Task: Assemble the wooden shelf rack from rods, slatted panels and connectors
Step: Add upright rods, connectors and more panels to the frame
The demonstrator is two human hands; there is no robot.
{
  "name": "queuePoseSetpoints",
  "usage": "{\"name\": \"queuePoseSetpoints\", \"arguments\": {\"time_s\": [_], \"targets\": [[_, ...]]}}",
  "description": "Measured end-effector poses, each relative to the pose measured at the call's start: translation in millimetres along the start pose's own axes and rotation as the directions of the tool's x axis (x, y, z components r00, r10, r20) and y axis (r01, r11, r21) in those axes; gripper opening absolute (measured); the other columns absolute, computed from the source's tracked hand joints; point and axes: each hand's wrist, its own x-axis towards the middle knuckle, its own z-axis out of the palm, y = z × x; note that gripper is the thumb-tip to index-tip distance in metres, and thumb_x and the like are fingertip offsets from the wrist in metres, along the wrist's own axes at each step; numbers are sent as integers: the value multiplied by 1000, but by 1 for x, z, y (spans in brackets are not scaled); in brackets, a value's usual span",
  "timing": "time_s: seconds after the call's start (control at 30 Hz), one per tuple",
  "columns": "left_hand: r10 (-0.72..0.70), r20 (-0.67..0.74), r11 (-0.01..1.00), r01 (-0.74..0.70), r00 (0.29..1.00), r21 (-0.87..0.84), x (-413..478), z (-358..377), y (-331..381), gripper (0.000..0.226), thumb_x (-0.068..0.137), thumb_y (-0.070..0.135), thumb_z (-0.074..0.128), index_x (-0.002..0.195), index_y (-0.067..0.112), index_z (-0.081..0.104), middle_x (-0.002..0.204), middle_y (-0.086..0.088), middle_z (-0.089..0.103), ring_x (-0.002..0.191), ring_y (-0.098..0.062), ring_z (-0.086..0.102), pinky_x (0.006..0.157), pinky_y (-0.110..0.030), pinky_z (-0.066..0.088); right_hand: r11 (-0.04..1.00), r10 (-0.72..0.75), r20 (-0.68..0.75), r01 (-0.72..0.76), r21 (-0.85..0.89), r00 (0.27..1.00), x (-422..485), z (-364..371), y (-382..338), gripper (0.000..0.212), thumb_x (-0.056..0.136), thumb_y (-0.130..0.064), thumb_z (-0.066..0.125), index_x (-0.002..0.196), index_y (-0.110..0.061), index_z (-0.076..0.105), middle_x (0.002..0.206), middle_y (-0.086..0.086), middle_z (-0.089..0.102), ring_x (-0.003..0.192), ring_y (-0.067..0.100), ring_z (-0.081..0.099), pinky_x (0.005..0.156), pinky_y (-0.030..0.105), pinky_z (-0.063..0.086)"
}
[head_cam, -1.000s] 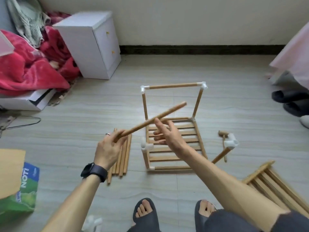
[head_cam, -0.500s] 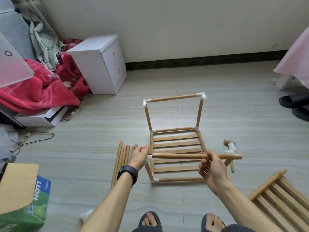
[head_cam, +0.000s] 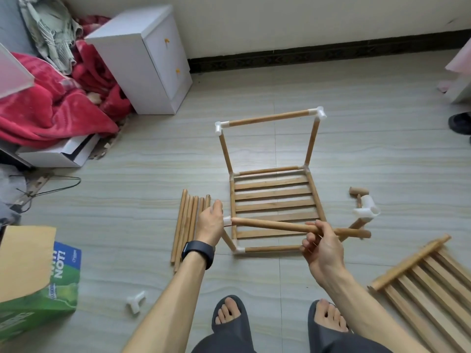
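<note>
Fingers of right hand (head_cam: 322, 250) are curling round a rod (head_cam: 275, 226), pinching it near its right end. Left hand (head_cam: 210, 224) is gripping the white connector (head_cam: 227, 220) at the rod's tip, over the rack frame (head_cam: 272, 194) standing on the pale tiled floor (head_cam: 356, 154). Loose rods (head_cam: 187, 225) are lying just left, a spare slatted panel (head_cam: 433, 284) right. Open tiles are stretching to the white cabinet (head_cam: 142, 59) and wall.

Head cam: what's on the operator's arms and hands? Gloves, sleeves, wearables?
No gloves and no sleeves; both forearms are bare down to the frame edge. The left hand has a black watch with a wide dark band on its wrist. The right hand and its wrist carry nothing. No markings or cables show on either arm.
</note>
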Motion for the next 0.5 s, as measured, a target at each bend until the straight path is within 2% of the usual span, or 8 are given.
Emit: {"name": "queuePoseSetpoints", "arguments": {"time_s": [0.1,0.2,0.27,0.37,0.43,0.5], "targets": [[10,29,1000,-10,1000,-6,0,-4,-2,41,100,47,41,69,20,40,69,-3,35,67,-21,35,62,-34,30,1000,-25,9,26,-15,1000,1,3,-3,21,102,-22,52,89,-11,64,51,-4,45,43,10,44,41,22,39],[66,76,988,-76,995,138,4,-5,-5,32,104,35,37,79,17,47,76,-11,42,67,-22,40,60,-34,34,1000,-21,13,21,-24,1000,4,6,-4,22,101,-22,54,84,-12,65,52,-3,44,45,11,44,44,23,39],[88,83,978,-102,993,180,6,-5,-4,32,105,32,36,77,21,46,75,-9,46,67,-20,43,61,-33,37,999,-18,12,19,-38,1000,6,7,-5,22,101,-21,55,83,-13,64,51,-3,44,45,11,44,44,23,39],[81,105,993,-89,991,73,3,-6,-4,37,104,38,37,78,15,50,75,-9,60,71,-27,56,63,-35,39,999,-27,32,28,-44,999,7,9,-3,23,103,-24,56,84,-14,63,52,-4,46,46,10,45,45,23,41],[65,122,998,-65,990,2,0,-6,-5,47,100,43,36,69,12,53,72,-5,74,75,-33,68,64,-38,43,997,-58,56,61,-54,997,5,10,-2,25,104,-25,55,83,-14,63,53,-4,47,47,11,46,46,23,41],[72,134,997,-74,988,8,-2,-7,-4,51,98,46,34,64,14,55,66,-7,74,75,-32,72,66,-40,48,992,-99,81,105,-70,992,1,13,-1,26,104,-25,55,82,-14,62,54,-2,48,47,12,46,47,24,41]]}}
